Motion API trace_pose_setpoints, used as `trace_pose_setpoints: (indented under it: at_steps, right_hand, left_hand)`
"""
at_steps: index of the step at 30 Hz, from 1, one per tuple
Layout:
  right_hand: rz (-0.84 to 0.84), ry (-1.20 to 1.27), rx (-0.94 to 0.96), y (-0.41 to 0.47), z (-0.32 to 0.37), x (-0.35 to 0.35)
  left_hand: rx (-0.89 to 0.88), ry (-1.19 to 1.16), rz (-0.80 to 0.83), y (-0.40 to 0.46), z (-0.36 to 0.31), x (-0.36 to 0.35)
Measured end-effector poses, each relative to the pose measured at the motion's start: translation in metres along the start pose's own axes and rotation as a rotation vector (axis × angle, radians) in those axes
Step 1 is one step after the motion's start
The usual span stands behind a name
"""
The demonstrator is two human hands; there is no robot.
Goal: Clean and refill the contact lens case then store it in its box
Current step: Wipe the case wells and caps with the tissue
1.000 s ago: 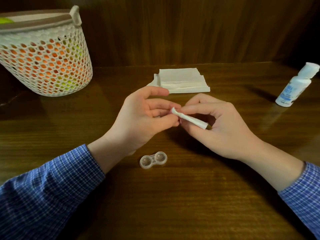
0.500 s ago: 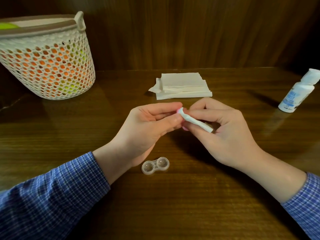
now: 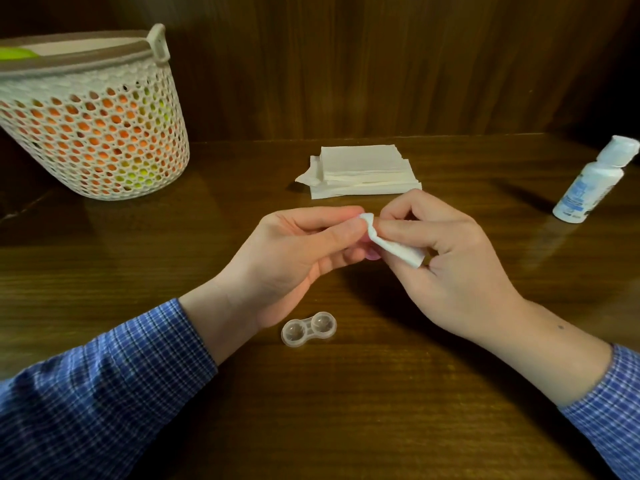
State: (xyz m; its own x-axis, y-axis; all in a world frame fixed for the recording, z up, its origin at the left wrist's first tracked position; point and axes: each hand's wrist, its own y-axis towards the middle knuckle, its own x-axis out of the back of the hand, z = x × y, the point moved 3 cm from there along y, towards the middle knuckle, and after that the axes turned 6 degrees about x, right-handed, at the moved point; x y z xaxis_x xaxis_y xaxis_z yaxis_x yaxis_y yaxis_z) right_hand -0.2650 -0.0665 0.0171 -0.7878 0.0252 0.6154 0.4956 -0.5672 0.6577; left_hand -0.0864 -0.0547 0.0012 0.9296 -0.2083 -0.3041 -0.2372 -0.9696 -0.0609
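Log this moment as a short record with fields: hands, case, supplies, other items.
left hand: pinches a small pink cap, mostly hidden
right hand: holds a folded tissue against the cap
lens case: on the table, both wells uncovered, near the left wrist, untouched
tissue stack: at the back, middle
bottle: white, capped, far right
basket: far left, orange and green contents

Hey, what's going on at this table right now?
A person in a blue checked shirt is working a small piece of tissue with both hands: the left hand and right hand pinch it above the table, with something small and pink between the fingers. The clear lens case lies open and untouched near the left wrist. A tissue stack, a white bottle and a basket stand behind.
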Motion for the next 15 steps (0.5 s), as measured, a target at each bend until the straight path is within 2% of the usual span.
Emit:
trace_pose_setpoints:
  at_steps: [2,3,6,8,11,15]
  right_hand:
    - [0.031,0.146,-0.205,0.000,0.001,-0.004]
    - [0.066,0.266,-0.319,0.000,-0.001,-0.006]
    - [0.148,0.888,-0.690,-0.002,-0.006,-0.011]
    - [0.161,1.226,-0.875,-0.002,-0.008,-0.011]
    - [0.144,1.474,-0.990,-0.002,-0.009,-0.012]
    - [0.163,1.555,-1.015,0.000,-0.011,-0.009]
  left_hand:
    - [-0.133,0.157,-0.149,-0.003,-0.002,0.003]
    - [-0.238,0.310,-0.211,-0.005,-0.004,0.003]
    - [-0.610,0.812,-0.271,-0.013,-0.012,-0.003]
    - [-0.679,0.871,-0.256,-0.015,-0.015,-0.007]
    - [-0.724,0.954,-0.238,-0.017,-0.020,-0.011]
    - [-0.785,1.091,-0.167,-0.017,-0.029,-0.012]
